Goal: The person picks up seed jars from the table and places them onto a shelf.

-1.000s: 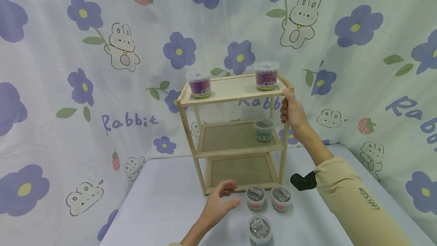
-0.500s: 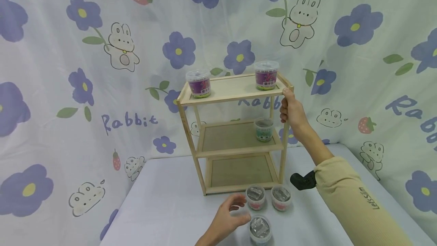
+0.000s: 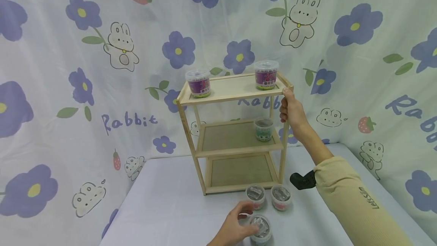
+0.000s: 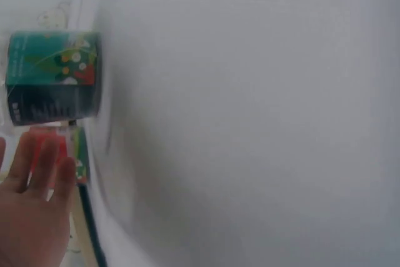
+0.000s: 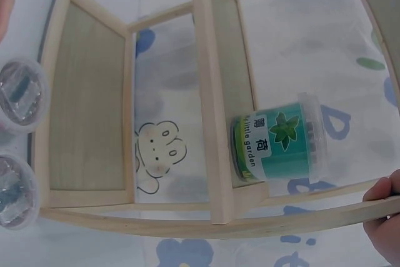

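Note:
My right hand [image 3: 293, 111] grips the front right corner of a three-tier wooden shelf [image 3: 232, 85], fingers curled round the post below the top board. My left hand [image 3: 235, 225] is beside a clear-lidded tub [image 3: 261, 236] nearest me on the table, thumb overlapping its lid in the head view. In the left wrist view, this hand's fingers [image 4: 45, 161] are spread and fairly straight, just short of the green-labelled tub [image 4: 53, 60]. Two pink-labelled tubs, a left one [image 3: 256, 197] and a right one [image 3: 281, 198], stand behind it before the shelf.
Two purple-labelled tubs, a left one [image 3: 199, 85] and a right one [image 3: 266, 77], stand on the top board. A green tub [image 3: 264, 130] with a mint-leaf label is on the middle tier's right. A patterned curtain [image 3: 136, 86] hangs behind the white table [image 3: 153, 200].
My left hand has moved right and toward me, from in front of the shelf to the nearest tub. The right hand keeps its grip on the shelf corner.

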Tool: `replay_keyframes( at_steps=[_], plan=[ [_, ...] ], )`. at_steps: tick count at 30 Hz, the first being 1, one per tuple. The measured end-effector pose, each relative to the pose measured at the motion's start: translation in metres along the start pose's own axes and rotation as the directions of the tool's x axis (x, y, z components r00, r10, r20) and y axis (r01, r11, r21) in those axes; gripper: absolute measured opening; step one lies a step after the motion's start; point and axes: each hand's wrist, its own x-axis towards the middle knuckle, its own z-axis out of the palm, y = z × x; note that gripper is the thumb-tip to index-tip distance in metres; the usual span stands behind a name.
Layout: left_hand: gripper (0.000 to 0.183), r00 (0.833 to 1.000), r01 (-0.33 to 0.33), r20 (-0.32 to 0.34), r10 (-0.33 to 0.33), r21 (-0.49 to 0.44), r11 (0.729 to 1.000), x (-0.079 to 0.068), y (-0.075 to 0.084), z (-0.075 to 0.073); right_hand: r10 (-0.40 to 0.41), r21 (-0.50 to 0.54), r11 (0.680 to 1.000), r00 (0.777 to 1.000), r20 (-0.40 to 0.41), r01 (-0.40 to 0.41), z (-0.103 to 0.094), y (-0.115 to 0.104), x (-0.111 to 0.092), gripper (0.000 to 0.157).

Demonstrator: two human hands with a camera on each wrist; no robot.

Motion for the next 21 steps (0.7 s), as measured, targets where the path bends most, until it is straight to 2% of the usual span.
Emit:
replay_keyframes(
  at_steps=[4,8,11,21],
  plan=[
    [0.061,0.999,0.023,0.044,-0.022,-0.017,1.000,0.000,-0.004,0.005,-0.001,-0.001,1.000,1.000,-0.002,0.001,0.000,0.000,0.000,0.052],
    [0.066,0.993,0.095,0.067,-0.093,-0.028,0.995,0.001,-0.006,0.010,-0.005,-0.009,1.000,1.000,0.000,0.005,0.000,-0.001,-0.001,0.052],
    [0.068,0.990,0.123,0.069,-0.121,-0.028,0.992,0.002,-0.006,0.014,-0.008,-0.013,1.000,1.000,0.001,0.008,0.001,-0.001,-0.001,0.052],
    [0.066,0.989,0.145,0.050,-0.142,-0.046,0.988,0.002,-0.007,0.024,-0.013,-0.014,1.000,1.000,-0.011,0.013,0.001,-0.001,-0.001,0.053]
  ],
)
